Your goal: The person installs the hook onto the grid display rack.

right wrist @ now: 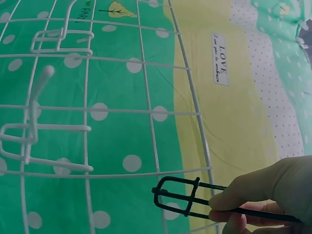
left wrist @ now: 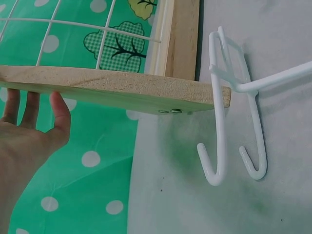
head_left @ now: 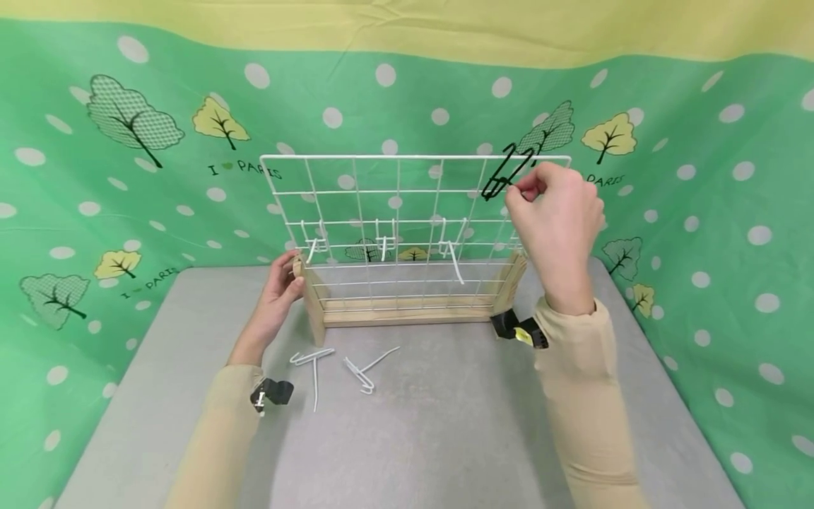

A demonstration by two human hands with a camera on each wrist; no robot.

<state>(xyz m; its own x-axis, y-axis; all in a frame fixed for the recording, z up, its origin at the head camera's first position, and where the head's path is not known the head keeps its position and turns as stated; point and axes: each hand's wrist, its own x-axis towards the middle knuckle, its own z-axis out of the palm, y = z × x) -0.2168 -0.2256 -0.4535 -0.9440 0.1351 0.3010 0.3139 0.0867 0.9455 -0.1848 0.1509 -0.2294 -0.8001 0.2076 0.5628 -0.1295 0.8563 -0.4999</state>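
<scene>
My right hand [head_left: 562, 212] pinches a black wire hook [right wrist: 191, 198] between thumb and fingers, near the upper right of the white wire grid [head_left: 398, 191]. In the head view the hook overlaps the grid's top edge. My left hand [head_left: 278, 293] rests its fingertips against the outer face of the left wooden side piece [left wrist: 122, 84] of the stand. Three white hooks hang in a row across the grid: a left one [head_left: 313, 249], a middle one [head_left: 384, 246] and a right one [head_left: 454, 261].
Two loose white hooks, one at left [head_left: 314, 362] and another [head_left: 360, 372] beside it, lie on the grey table [head_left: 445, 438] before the stand. A wooden bar [head_left: 407, 314] joins the stand's sides. Green dotted cloth [head_left: 216, 226] surrounds the table at the back and sides.
</scene>
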